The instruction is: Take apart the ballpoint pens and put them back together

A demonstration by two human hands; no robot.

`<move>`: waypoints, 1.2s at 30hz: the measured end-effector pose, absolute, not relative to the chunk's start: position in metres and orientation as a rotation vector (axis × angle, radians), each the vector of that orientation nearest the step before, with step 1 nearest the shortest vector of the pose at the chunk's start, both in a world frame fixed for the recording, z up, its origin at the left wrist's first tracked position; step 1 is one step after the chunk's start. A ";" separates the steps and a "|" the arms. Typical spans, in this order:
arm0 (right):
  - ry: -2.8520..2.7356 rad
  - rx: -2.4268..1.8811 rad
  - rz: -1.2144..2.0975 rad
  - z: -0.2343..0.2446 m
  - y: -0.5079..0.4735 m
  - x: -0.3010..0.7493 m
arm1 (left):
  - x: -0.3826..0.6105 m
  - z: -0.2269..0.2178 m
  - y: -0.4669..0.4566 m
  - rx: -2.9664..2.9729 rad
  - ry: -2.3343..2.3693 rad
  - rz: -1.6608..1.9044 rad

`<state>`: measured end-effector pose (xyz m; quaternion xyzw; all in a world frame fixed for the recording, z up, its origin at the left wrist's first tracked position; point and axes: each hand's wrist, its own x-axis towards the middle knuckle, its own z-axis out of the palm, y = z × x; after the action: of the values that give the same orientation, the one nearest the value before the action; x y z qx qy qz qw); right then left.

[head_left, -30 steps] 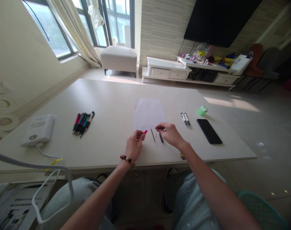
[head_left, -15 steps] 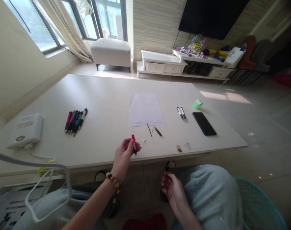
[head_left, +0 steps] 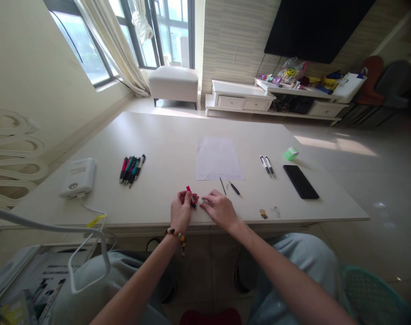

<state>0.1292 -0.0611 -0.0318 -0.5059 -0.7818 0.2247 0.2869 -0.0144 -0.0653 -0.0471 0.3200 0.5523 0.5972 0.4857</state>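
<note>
Pinching red-and-black pen body in L hand near table's front edge, fingers curled close round it; R hand just beside, half open, fingertips almost touching L hand, can't tell if they hold anything small. Thin refill and dark pen part lie just past R hand, below sheet of paper. Further out on white table: bunch of colored pens to L, two silver pens, black phone, green tape roll to R

A short pen barrel — magenta top, black below — held nearly upright.
</note>
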 end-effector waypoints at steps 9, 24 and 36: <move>-1.893 -1.193 0.904 -0.027 -0.033 0.141 | -0.011 -0.037 -0.068 0.868 1.351 1.389; -1.101 -0.821 1.517 0.040 0.008 0.192 | 0.036 0.029 -0.015 1.385 1.131 1.315; -1.118 -0.936 1.385 0.041 0.011 0.193 | 0.042 0.027 -0.025 1.335 1.129 1.267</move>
<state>0.1931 0.0106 0.0413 -0.3930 -0.4695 0.5814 0.5358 0.0422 -0.0250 0.0269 0.5453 0.4608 0.5176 0.4716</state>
